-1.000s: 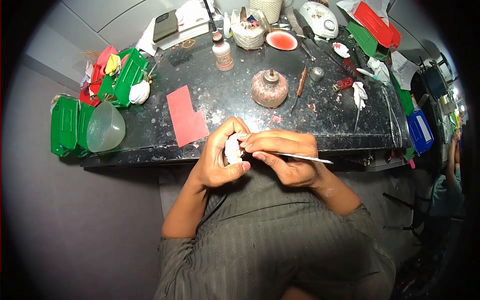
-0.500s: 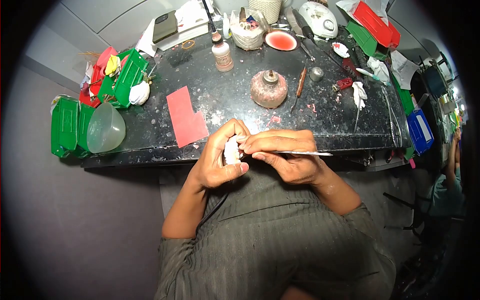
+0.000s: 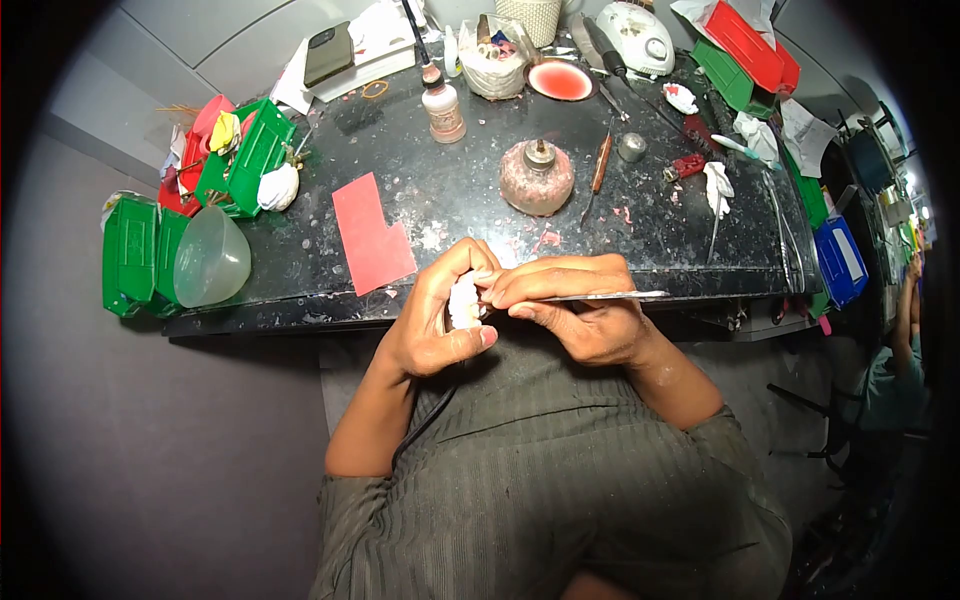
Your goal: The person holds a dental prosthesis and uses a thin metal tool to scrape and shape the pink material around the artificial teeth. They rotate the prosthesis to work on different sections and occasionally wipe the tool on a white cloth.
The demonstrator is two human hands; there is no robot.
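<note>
A small white cast (image 3: 465, 303), like a dental model, is held in my left hand (image 3: 435, 315) between thumb and curled fingers, just past the bench's front edge. My right hand (image 3: 580, 312) grips a thin metal tool (image 3: 635, 295), whose handle end points right. The tool's working tip is hidden by fingers at the cast's right side. Beyond my hands lie a pink sheet (image 3: 372, 235) with a notched corner and a round glass burner (image 3: 537, 178) with a metal top.
Green bins (image 3: 245, 160) and a translucent bowl (image 3: 212, 257) stand left. At the back are a bottle (image 3: 443, 110), a red-filled dish (image 3: 561, 81) and a white machine (image 3: 637, 40). A wooden-handled tool (image 3: 602, 165) lies right of the burner. Another person's arm (image 3: 905, 315) shows far right.
The tool in my right hand has tilted slightly, its right end now a little higher. My left hand and the cast have hardly moved.
</note>
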